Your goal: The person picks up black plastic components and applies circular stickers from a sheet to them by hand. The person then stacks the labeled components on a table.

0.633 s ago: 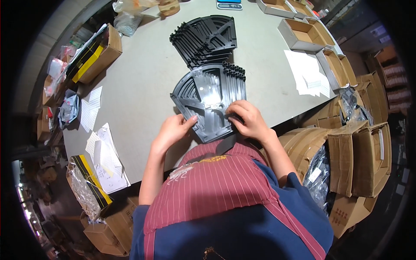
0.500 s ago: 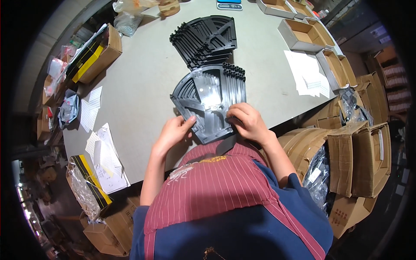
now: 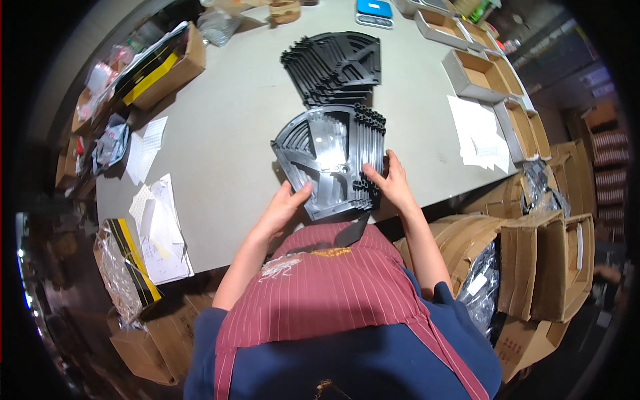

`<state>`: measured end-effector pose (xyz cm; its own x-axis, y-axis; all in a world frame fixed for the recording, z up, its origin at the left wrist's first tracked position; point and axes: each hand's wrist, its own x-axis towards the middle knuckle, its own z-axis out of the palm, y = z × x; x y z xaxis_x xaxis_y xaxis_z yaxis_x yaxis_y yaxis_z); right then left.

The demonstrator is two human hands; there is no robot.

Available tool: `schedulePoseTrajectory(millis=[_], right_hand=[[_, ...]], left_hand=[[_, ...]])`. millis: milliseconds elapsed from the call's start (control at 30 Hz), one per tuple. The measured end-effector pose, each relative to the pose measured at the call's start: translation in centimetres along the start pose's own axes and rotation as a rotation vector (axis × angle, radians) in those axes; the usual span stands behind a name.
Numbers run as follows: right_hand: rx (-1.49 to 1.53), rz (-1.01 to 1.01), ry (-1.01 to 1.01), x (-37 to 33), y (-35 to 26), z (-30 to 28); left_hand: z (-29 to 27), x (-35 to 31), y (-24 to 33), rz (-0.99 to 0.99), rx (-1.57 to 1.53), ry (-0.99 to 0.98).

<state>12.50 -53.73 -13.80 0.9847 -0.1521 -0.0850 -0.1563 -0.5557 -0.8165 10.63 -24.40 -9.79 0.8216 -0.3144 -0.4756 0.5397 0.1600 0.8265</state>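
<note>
A stack of black fan-shaped plastic parts (image 3: 320, 170) lies near the table's front edge, glossy, with knobbed ends lined up along its right side. My left hand (image 3: 288, 205) grips its lower left edge, thumb on top and the other fingers mostly hidden beside or below. On the right side, my right hand (image 3: 392, 181) holds the stack with its thumb on the top and its fingers along the outer side. Just behind stands a second stack of matching black fan-shaped parts (image 3: 357, 63), fanned out to the left, touched by neither hand.
On the grey table (image 3: 233, 127), printed sheets (image 3: 163, 230) lie at left and more papers (image 3: 477, 133) at right. Open cardboard trays (image 3: 477, 73) line the right edge. A small scale (image 3: 375, 13) sits at the back. Cardboard cartons (image 3: 527, 267) crowd the floor at right.
My right hand has gone from a pinch at the stack's lower right to a wider hold along its right side. My left hand keeps its place at the left edge. The view has shifted slightly.
</note>
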Motion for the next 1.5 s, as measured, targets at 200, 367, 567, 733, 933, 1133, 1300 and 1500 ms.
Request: schedulePoseTrajectory(millis=[200, 367, 567, 733, 933, 1133, 1300, 1500], right_hand=[[-0.058, -0.186, -0.053, -1.3, -3.3, 5.2], [-0.1, -0.271, -0.169, -0.2, -7.4, 12.2], [-0.058, -0.265, -0.33, 5.2, -14.8, 20.6], [-0.085, -0.249, -0.394, 11.8, -20.0, 27.3], [0.011, -0.233, -0.29, 20.5, -20.2, 33.3], [0.424, -0.14, -0.312, 22.2, -20.9, 33.1], [0.669, -0.355, -0.193, 16.8, -15.6, 30.6], [0.451, -0.416, -0.335, 10.2, -15.8, 27.2]], left_hand=[[-3.6, -2.7, -0.5, 0.106, -0.155, 0.067], [-9.3, -6.2, 0.6, 0.033, -0.317, 0.213], [-17.3, -6.1, 3.1, 0.119, -0.423, 0.353], [-24.2, -2.4, 6.9, 0.107, -0.407, 0.428], [-28.3, 2.3, 13.3, 0.121, -0.537, 0.378], [-30.8, 6.1, 13.2, 0.343, -0.7, 0.288], [-29.3, -0.3, 8.9, 0.358, -0.384, 0.406], [-23.6, -12.7, 9.3, 0.507, -0.3, 0.328]])
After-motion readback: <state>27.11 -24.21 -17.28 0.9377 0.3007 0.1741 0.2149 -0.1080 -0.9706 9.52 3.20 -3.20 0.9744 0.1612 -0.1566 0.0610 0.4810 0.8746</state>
